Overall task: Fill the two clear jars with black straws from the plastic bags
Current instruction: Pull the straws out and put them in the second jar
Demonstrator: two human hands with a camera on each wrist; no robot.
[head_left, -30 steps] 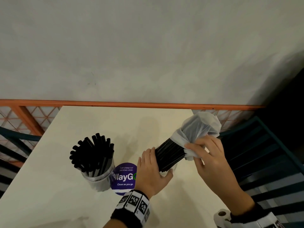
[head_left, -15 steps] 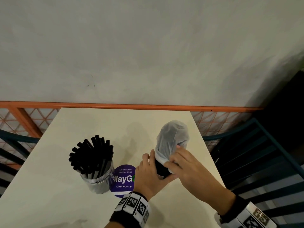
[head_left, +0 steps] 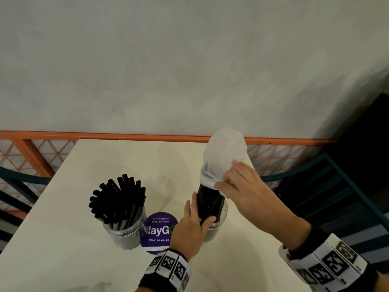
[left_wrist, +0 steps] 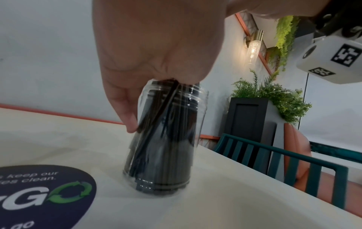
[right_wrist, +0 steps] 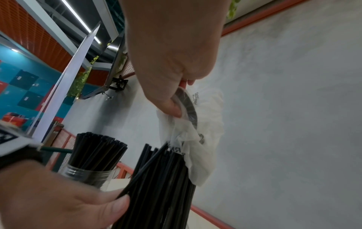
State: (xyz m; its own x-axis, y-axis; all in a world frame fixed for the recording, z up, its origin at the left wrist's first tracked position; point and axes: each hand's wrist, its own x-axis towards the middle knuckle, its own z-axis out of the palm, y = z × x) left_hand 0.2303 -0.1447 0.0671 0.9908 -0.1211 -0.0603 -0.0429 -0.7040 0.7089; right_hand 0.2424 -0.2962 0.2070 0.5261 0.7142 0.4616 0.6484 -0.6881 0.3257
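A clear jar (head_left: 126, 234) packed with black straws (head_left: 120, 199) stands left of a purple sticker. A second clear jar (head_left: 219, 223) (left_wrist: 162, 139) stands to the right with a bundle of black straws (head_left: 210, 204) (right_wrist: 162, 186) upright in it. My left hand (head_left: 192, 224) (right_wrist: 58, 201) grips that bundle just above the jar's rim. A white plastic bag (head_left: 224, 154) (right_wrist: 201, 131) still covers the bundle's top. My right hand (head_left: 237, 186) (right_wrist: 172, 62) pinches the bag's lower edge.
The cream table (head_left: 63, 239) ends at an orange rail (head_left: 126, 135) against a grey wall. A round purple sticker (head_left: 160, 230) lies between the jars. Teal slatted chairs (head_left: 336, 197) stand right of the table, one more at the left edge.
The bagged bundle swung from tilted to upright and went down into the right jar. My right hand has drawn the bag higher, baring more straws. The left hand stayed round the bundle.
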